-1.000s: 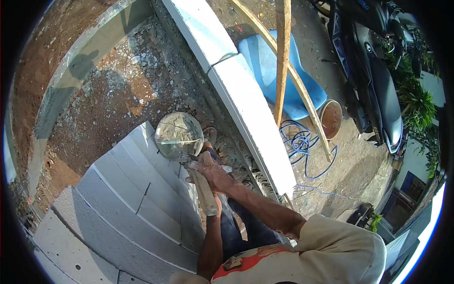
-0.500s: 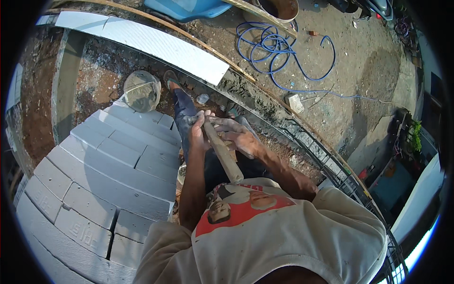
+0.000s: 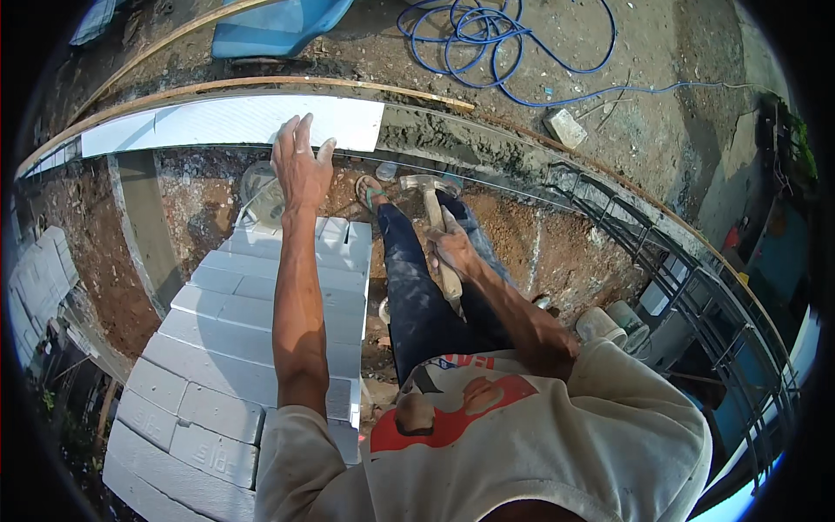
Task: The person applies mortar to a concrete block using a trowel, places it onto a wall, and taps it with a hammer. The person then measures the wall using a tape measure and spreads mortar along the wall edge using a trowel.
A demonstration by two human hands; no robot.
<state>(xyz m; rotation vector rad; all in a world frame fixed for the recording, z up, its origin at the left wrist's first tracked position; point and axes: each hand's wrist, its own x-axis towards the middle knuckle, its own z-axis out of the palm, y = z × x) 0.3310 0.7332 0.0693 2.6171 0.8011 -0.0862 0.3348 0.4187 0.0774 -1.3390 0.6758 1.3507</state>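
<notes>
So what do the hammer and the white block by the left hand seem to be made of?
Hammer: the head looks like dull metal, going by its greyish, hard-edged shape; the pale brown, matte, worn-looking handle is probably wood. White block: possibly lightweight concrete, with a chalky, matte face and straight edges, though the bright sunlight on it leaves that open.

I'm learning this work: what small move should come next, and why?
Perhaps raise the hammer toward the white block for a light tap: the right hand grips its handle, its head is clear of the block, and the left hand is at the block's near edge.
</notes>
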